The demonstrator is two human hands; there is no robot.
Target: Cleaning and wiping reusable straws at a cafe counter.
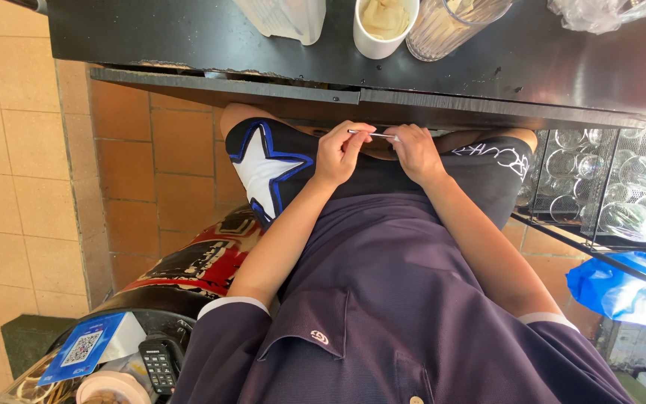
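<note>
At left, tan tiling (9,150); near the lower left corner, a blue card with a square code (84,348) and, just beside it, a black keypad device (160,365); farther up, a black counter edge (188,37) bearing a white ribbed container (285,16), a white cup (383,26) of pale cream stuff and a ribbed clear glass (450,26).

Below the counter edge, black shorts with a white, blue-edged star (263,168); right of the star, left hand (342,153) raised over the lap, thumb and forefinger pinched on the left end of a thin white stick (374,135); other fingers curled in; stick lying level, just under the counter edge, bridging both hands.

Right hand (415,153) touching the stick's right end, fingers folded over it; grasping it too, by the look, though fingertips hidden behind the knuckles; dark purple polo shirt (383,299) filling the near middle.

At right, a wire rack of upturned glasses (607,187); nearer, a blue plastic bag (614,288); far top right, a clear plastic bag (607,11).

Probably in the midst of fine two-handed work on the stick: picking at, peeling or pulling apart one end; hard to tell which. Any further handling calls for a steady left pinch as anchor and small, careful fingertip motion from the right; too hard a pull likely to bend or snap so slender a piece.
</note>
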